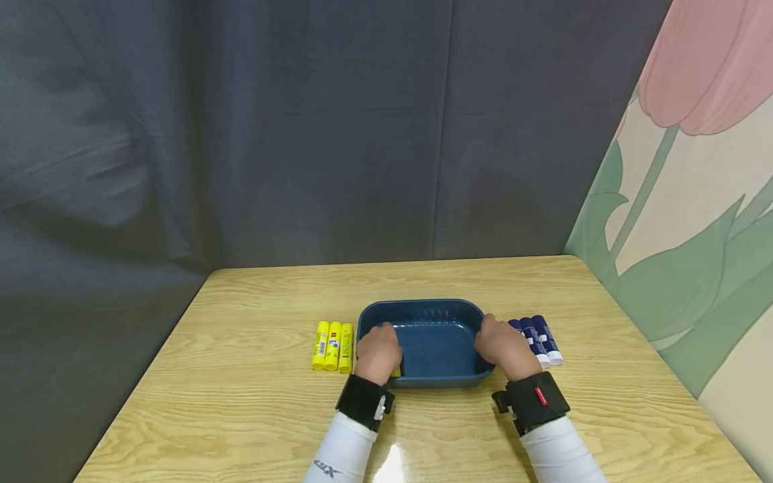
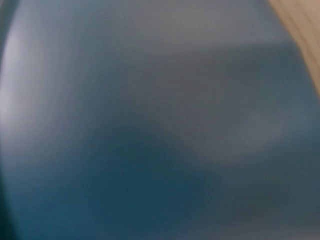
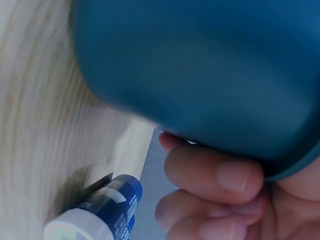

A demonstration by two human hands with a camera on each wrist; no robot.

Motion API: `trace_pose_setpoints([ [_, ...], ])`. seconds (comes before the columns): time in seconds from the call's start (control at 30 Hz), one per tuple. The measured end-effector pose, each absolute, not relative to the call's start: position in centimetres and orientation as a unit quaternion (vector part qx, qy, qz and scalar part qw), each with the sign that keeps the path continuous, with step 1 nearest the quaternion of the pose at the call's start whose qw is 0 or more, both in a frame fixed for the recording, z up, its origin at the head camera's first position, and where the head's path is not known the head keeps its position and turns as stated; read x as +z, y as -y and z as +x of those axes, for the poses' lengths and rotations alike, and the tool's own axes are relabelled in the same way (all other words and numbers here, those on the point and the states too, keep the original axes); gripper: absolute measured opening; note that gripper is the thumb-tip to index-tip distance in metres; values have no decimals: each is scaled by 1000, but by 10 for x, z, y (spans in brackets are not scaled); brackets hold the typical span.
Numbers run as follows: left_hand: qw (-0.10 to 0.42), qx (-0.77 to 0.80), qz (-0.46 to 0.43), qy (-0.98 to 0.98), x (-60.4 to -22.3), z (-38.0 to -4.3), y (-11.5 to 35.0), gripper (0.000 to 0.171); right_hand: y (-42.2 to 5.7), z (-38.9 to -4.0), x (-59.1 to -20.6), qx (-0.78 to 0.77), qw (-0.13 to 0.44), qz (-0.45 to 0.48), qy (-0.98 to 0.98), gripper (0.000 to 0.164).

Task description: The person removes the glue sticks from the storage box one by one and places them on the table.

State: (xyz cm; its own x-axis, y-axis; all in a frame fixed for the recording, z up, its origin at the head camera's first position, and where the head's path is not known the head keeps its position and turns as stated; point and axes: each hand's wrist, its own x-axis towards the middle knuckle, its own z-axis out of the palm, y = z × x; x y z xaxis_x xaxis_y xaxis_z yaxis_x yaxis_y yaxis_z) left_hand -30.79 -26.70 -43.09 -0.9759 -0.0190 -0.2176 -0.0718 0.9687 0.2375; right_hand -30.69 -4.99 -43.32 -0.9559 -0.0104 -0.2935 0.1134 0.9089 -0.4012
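A dark blue rectangular tray (image 1: 443,345) sits on the table between both hands. My right hand (image 1: 504,343) grips its right rim; the right wrist view shows curled fingers (image 3: 215,172) against the outer wall. My left hand (image 1: 379,350) is over the tray's left side, its fingertips hidden; I cannot tell what they hold. Part of a yellow glue stick (image 1: 396,371) shows inside the tray beside that hand. Blurred blue tray wall (image 2: 150,190) fills most of the left wrist view.
Left of the tray lie three yellow glue sticks (image 1: 332,346) side by side. Dark blue glue sticks with white ends (image 1: 546,340) lie to the right, close to my right hand. A grey curtain (image 1: 326,134) hangs behind the wooden table (image 1: 241,402); a painted wall (image 1: 694,268) borders its right.
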Motion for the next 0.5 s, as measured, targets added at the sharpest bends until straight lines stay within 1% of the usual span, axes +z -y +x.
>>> trace_pose_setpoints([
  [0.2,110,154,-15,-982,-432,-307,269,33,50,-306,-435,-214,150,33,-965,49],
  [0.5,87,178,4,-980,-432,-306,271,29,50,-307,-434,-215,153,36,-964,50],
])
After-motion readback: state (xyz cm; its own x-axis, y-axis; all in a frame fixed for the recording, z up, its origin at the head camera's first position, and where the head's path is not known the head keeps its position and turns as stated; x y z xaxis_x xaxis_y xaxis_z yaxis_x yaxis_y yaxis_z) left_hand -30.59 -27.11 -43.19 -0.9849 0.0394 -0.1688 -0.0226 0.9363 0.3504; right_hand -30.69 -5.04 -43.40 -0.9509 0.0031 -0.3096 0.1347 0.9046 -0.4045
